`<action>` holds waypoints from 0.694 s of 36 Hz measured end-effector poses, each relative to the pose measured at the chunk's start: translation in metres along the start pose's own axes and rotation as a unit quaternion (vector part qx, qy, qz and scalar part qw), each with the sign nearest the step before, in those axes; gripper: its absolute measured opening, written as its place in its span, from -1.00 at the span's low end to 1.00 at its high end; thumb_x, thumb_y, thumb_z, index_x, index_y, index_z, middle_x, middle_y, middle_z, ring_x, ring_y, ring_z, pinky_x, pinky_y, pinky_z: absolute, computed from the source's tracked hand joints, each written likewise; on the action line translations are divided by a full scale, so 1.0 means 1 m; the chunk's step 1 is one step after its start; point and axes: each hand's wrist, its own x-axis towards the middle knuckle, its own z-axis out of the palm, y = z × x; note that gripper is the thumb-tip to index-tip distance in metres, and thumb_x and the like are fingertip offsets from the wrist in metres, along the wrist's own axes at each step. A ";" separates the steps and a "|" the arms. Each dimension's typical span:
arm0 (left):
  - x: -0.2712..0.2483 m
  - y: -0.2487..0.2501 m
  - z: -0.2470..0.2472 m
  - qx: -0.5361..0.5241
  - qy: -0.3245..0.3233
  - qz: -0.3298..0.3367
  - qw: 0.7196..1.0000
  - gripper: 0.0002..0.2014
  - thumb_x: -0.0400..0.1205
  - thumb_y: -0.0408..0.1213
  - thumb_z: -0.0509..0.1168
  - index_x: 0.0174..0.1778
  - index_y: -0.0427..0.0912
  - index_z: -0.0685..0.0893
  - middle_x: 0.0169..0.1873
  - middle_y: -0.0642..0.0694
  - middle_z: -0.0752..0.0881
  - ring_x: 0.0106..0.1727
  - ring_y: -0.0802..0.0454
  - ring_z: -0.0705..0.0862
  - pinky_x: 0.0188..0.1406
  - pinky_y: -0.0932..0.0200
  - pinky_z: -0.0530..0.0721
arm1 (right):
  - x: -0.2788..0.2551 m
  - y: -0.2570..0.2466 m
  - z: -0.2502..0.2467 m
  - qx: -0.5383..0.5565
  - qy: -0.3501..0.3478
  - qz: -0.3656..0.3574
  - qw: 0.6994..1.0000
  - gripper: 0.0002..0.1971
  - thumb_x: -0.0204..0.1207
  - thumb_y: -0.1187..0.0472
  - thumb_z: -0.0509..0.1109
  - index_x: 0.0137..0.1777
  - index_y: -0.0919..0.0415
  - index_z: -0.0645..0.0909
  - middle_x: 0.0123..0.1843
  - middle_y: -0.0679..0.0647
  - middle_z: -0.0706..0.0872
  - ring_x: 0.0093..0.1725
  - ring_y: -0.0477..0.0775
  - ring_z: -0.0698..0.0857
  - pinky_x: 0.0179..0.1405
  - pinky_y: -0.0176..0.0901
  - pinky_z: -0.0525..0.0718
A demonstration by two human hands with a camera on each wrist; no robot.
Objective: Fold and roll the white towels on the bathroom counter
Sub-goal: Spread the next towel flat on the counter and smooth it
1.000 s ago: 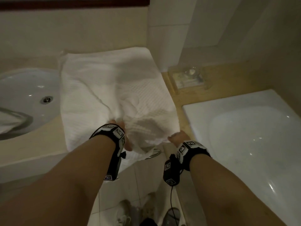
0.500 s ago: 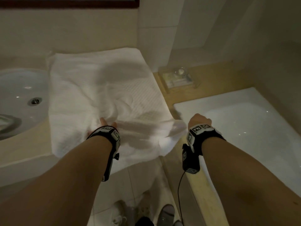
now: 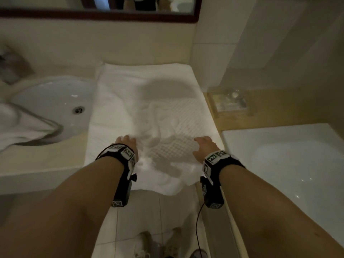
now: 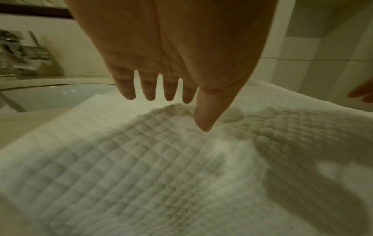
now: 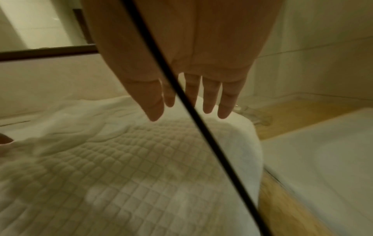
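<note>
A white waffle-textured towel [image 3: 149, 101] lies spread over the bathroom counter [image 3: 46, 161], wrinkled in the middle, its near edge hanging over the counter front. My left hand [image 3: 126, 143] is above the towel's near left part, fingers straight and spread, holding nothing; in the left wrist view the left hand [image 4: 171, 99] hovers just above the towel [image 4: 141, 175]. My right hand [image 3: 203, 144] is open over the towel's near right part; in the right wrist view the fingers [image 5: 207, 102] point down above the towel [image 5: 121, 167]. A second white towel [image 3: 20, 127] lies crumpled in the sink.
A white sink [image 3: 55, 101] with a drain sits left of the towel. A clear soap dish [image 3: 229, 103] stands on the wooden ledge to the right. A white bathtub [image 3: 288, 161] lies at right. A mirror [image 3: 130, 6] hangs above. Shoes [image 3: 149, 244] show on the floor tiles.
Both hands let go of the towel's near edge and opened. They moved forward over the towel, which now lies flatter on the counter. The head view has tilted up.
</note>
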 end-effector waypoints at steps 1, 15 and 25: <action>0.001 -0.008 0.002 -0.011 -0.011 0.000 1.000 -0.34 0.66 -0.07 0.16 0.64 -0.06 0.04 0.63 -0.15 0.04 0.62 -0.24 0.10 0.59 -0.09 0.23 | 0.005 -0.006 -0.002 -0.019 -0.014 -0.019 1.000 -0.38 0.60 0.08 0.27 0.63 0.00 0.16 0.66 0.08 0.10 0.58 0.19 0.28 0.55 0.07 0.32; 0.042 -0.087 0.034 0.022 -0.091 -0.054 0.994 -0.32 0.65 0.07 0.19 0.65 -0.07 0.13 0.62 -0.18 0.21 0.58 -0.16 0.30 0.51 -0.05 0.39 | 0.045 -0.049 -0.010 -0.305 -0.137 -0.008 0.942 -0.55 0.57 0.14 0.30 0.42 0.28 0.46 0.45 0.23 0.47 0.39 0.31 0.51 0.33 0.12 0.56; 0.062 -0.079 0.026 -0.008 -0.086 -0.074 0.994 -0.29 0.68 0.11 0.12 0.67 -0.01 -0.03 0.67 -0.12 -0.09 0.63 -0.18 0.18 0.55 -0.12 0.30 | 0.063 -0.059 -0.026 -0.291 -0.105 -0.041 0.950 -0.49 0.63 0.01 0.23 0.53 0.17 0.32 0.54 0.16 0.39 0.49 0.22 0.41 0.47 0.09 0.44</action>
